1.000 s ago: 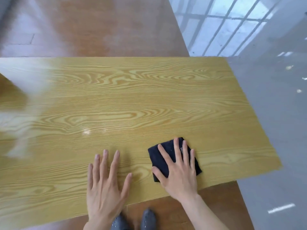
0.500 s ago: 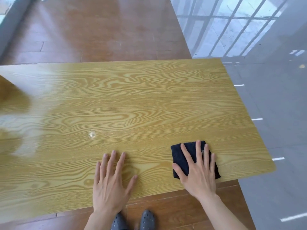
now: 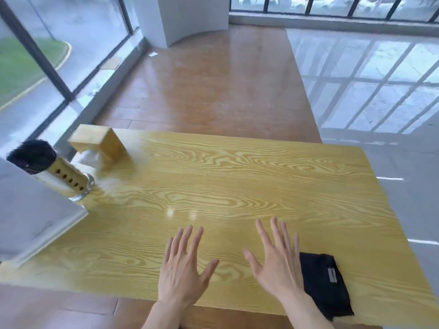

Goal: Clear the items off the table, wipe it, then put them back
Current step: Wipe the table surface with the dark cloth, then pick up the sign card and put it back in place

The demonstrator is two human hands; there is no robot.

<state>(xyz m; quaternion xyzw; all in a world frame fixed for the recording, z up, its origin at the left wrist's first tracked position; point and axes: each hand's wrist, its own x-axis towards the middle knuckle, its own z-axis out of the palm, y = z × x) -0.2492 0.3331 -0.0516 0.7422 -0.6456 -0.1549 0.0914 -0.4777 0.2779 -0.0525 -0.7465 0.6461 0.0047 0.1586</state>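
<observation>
**Both hands open, cloth lying free**

Left hand [image 3: 184, 269] and right hand [image 3: 275, 264] spread wide, empty, over the table [image 3: 237, 181] near its front edge; black cloth [image 3: 325, 286] lies flat at the front right corner, just beside the right hand; bottle [image 3: 59, 174] and wooden box [image 3: 99, 143] at the back left.

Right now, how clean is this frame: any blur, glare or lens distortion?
Head view: left-side objects, the wooden box and bottle, are smeared by motion blur; small glare spots on the table; wide-angle bending of the table edges; both hands stay fairly sharp.
</observation>
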